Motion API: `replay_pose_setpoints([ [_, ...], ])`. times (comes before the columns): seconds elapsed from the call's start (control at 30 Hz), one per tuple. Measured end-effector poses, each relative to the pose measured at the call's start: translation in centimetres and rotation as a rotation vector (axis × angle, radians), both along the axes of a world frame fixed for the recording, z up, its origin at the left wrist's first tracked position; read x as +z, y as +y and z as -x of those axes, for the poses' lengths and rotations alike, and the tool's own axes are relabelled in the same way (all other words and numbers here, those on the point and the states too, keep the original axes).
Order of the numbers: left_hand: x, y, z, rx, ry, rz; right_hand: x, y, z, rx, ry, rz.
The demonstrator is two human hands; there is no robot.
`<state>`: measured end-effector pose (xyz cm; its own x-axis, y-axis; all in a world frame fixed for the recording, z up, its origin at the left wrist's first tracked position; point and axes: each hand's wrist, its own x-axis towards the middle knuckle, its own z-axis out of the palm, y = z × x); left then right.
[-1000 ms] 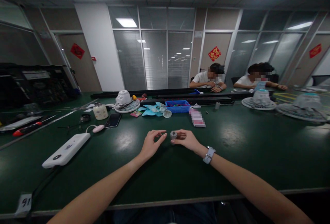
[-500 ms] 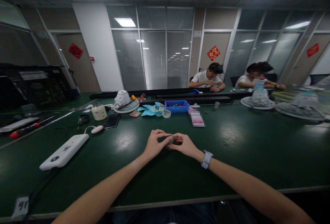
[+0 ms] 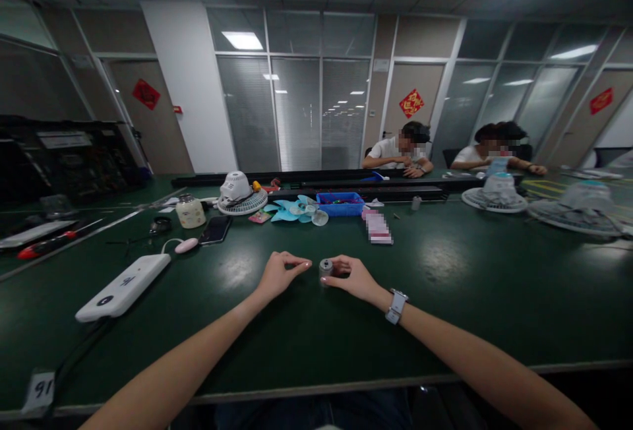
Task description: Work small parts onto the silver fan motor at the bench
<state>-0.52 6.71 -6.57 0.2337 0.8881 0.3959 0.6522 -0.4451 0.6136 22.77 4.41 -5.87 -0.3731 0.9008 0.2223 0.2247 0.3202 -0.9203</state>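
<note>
A small silver cylinder (image 3: 326, 271), which looks like an electric motor, stands upright on the green table with a dark spot at the centre of its top. My right hand (image 3: 352, 277) grips it from the right between thumb and fingers. Just left of it and apart from it is my left hand (image 3: 283, 273), its thumb and index finger pressed together in a pinch. Whether anything tiny is between those fingertips cannot be made out.
Beyond my hands are a blue bin (image 3: 340, 204) of small parts, light-blue fan blades (image 3: 291, 210) and a white fan part (image 3: 242, 196). A phone (image 3: 215, 231), a jar (image 3: 190, 212) and a white power bank (image 3: 123, 287) lie left. Two people (image 3: 398, 152) sit across.
My left hand has moved left, away from the silver cylinder, uncovering its top. My right hand keeps its grip in about the same place.
</note>
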Motion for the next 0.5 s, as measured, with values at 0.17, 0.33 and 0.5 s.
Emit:
replay_pose_setpoints([
  [0.17, -0.9, 0.1, -0.1, -0.109, 0.127, 0.044, -0.2, 0.1, 0.0, -0.013, -0.005, -0.019],
  [0.33, -0.9, 0.0, -0.2, -0.131, 0.163, 0.062, -0.2, -0.1, 0.2, -0.026, 0.01, -0.007],
  [0.5, -0.7, 0.4, 0.1, -0.097, 0.082, 0.118, 0.0, 1.3, -0.7, -0.103, 0.17, 0.029],
])
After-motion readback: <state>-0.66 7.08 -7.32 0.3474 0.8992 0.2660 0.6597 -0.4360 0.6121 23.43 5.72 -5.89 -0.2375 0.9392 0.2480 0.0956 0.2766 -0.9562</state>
